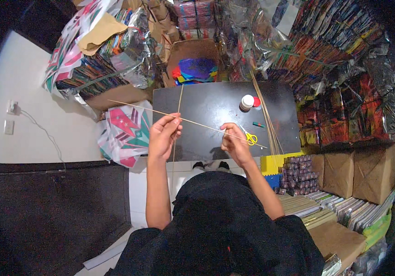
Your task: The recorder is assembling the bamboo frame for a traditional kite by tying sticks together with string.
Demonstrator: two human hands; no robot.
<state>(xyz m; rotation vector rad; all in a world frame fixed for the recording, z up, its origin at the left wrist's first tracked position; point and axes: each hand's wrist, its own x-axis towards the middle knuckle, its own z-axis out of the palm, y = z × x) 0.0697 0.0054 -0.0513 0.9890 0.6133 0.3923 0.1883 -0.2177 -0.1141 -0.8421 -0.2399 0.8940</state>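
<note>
A long thin bamboo stick (202,124) is held slantwise above the dark table, its left end higher in view. My left hand (161,138) is closed, pinching it between thumb and fingertips left of its middle. Toward its right end, my right hand (235,144) is also closed on it with bent fingers. A second thin stick (179,99) lies front to back on the table, passing behind my left hand and beyond the near edge. Just right of my right hand are yellow-handled scissors (251,139).
The dark table (206,99) bears a white-lidded jar (247,102), a red-topped container (256,102), a small green tube (258,124) and several long sticks (267,112). Coloured sheets (196,69) sit in a box beyond it. Wrapped stacks (344,110) crowd the right; patterned sheets (126,131) hang left.
</note>
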